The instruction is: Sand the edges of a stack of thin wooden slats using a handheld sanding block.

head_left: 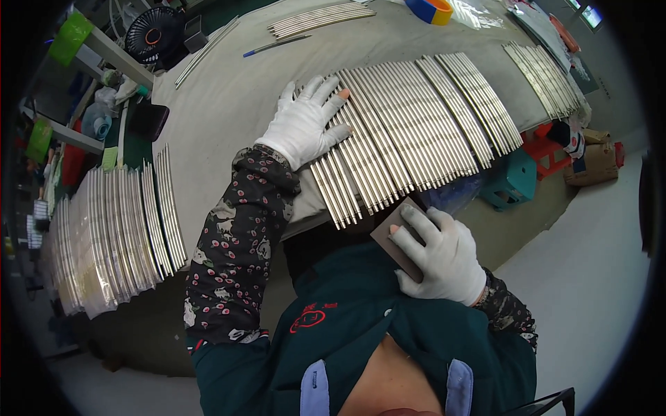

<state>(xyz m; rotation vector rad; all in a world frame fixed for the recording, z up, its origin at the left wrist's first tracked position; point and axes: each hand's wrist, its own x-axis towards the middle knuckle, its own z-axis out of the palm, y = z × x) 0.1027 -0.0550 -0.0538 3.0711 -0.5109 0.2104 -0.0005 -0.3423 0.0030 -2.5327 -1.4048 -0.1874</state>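
Note:
My left hand, in a white glove with a bare fingertip, lies with spread fingers on the left end of a row of thin silvery metal rods. The rods lie side by side on the cloth-covered table, their near ends reaching its front edge. Close to those ends my right hand, gloved the same way, grips a flat brown-grey block, perhaps a sanding block. Its fingers rest over the block's face, and part of the block is hidden under them.
Plastic-wrapped rods lie at the left, with more rods at the far right and the back. A blue pen, a roll of tape, a black fan and a dark phone are around. Teal and red stools stand right.

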